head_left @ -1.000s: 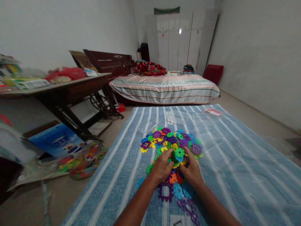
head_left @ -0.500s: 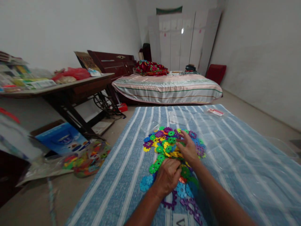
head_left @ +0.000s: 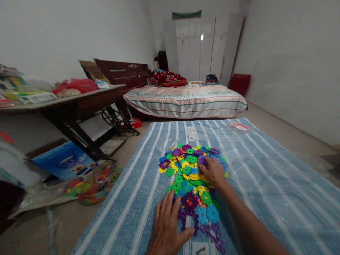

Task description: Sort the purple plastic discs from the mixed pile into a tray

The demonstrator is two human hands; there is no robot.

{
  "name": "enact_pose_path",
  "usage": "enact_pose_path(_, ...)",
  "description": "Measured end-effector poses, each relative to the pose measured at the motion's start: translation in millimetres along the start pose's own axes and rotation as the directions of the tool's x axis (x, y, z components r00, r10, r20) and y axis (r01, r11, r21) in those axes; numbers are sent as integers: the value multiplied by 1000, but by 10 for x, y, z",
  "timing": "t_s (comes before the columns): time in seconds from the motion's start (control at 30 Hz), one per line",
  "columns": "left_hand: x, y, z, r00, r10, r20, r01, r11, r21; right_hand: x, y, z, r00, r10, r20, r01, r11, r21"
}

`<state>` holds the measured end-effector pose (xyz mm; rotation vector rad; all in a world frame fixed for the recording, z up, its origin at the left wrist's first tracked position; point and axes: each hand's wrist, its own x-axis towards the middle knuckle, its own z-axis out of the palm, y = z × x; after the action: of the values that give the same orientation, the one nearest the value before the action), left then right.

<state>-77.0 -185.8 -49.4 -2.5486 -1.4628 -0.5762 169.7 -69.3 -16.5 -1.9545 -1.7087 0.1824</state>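
Observation:
A heap of flat plastic gear-shaped pieces (head_left: 190, 168) in purple, green, yellow, blue and orange lies on a blue striped mat (head_left: 255, 177). My left hand (head_left: 166, 228) rests flat on the mat at the heap's near left edge, fingers stretched out and apart, thumb by a purple piece (head_left: 189, 221). My right hand (head_left: 212, 171) reaches over the far right side of the heap, its fingers curled down onto a purple piece (head_left: 203, 161); whether it grips that piece I cannot make out.
A clear plastic sheet (head_left: 265, 166) covers the mat's right part. A bag of more pieces (head_left: 92, 184) and a blue box (head_left: 63, 164) lie on the floor at left, beside a dark table (head_left: 77, 102). A bed (head_left: 186, 101) stands beyond the mat.
My left hand has drawn back toward me and opened flat on the mat. My right hand has stayed over the far right of the heap, shifting slightly. The heap looks more spread out.

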Motion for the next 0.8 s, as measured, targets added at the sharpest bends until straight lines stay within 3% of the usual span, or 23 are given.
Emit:
enact_pose_path(0.17, 349, 128, 191, 997, -19, -76, 22, 999, 34, -183, -215, 50, 983, -177, -48, 183, 960, 212)
enact_pose_path(0.33, 681, 109, 311, 991, -70, -115, 69, 998, -8, -445, -177, -33, 933, -320, -163, 359, 846, 394)
enact_pose_path(0.53, 931, 3, 337, 981, -84, -173, 81, 996, -27, -1010, 119, -23, 923, -314, -223, 364, 901, 236)
enact_pose_path(0.63, 1017, -14, 357, 979, -86, -186, 79, 996, -46, -1257, 189, 32, 913, -372, -166, 395, 907, 144)
enact_pose_path(0.8, 1109, -12, 377, 978, -108, -178, 97, 993, -68, -1208, 168, 124, 923, -367, -119, 379, 919, 104)
